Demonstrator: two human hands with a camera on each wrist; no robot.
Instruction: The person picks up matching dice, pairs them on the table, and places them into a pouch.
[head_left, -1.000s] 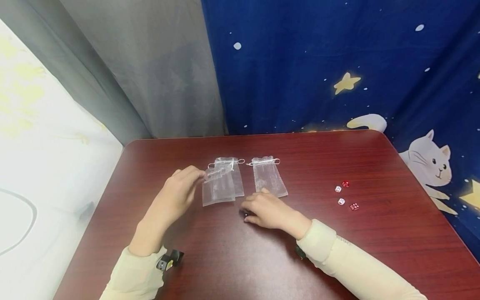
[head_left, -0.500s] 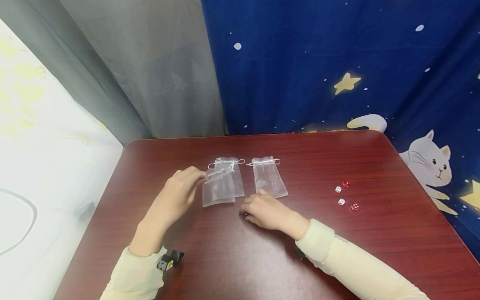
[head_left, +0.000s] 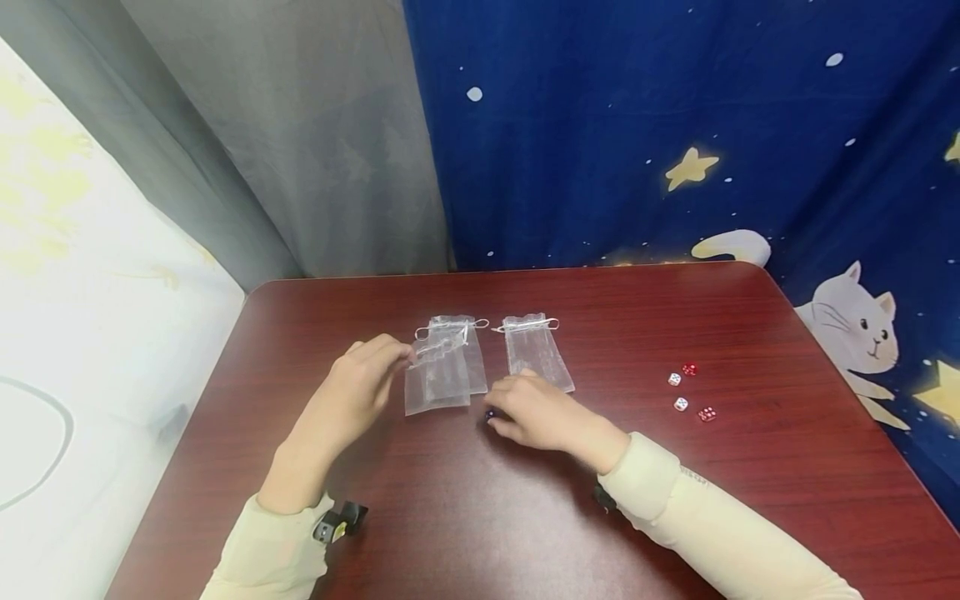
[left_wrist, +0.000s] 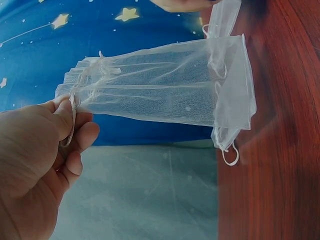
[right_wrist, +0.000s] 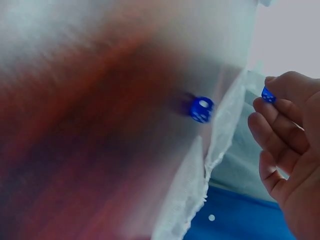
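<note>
My left hand (head_left: 360, 379) pinches the gathered top of a sheer white drawstring bag (left_wrist: 160, 85), its cord hanging by the thumb. The bag's lower end overlaps a second sheer bag (head_left: 476, 367) lying on the table. In the right wrist view, a blue die (right_wrist: 268, 95) is pinched between the thumb and fingers of my right hand (right_wrist: 295, 120). Another blue die (right_wrist: 202, 109) rests on the table close by. In the head view my right hand (head_left: 536, 410) hovers low in front of a third sheer bag (head_left: 536, 354), hiding part of its bottom edge.
Toward the right of the dark red table (head_left: 465, 517) lie two white dice (head_left: 675, 379) and two red dice (head_left: 707, 413). A grey curtain (head_left: 337, 167) and a blue star-print curtain (head_left: 570, 150) hang behind the table's far edge. A white surface (head_left: 90, 333) stands at the left.
My right hand has shifted slightly up and to the right, and a blue die shows more clearly at its fingertips. My left hand and the bags stay nearly where they were.
</note>
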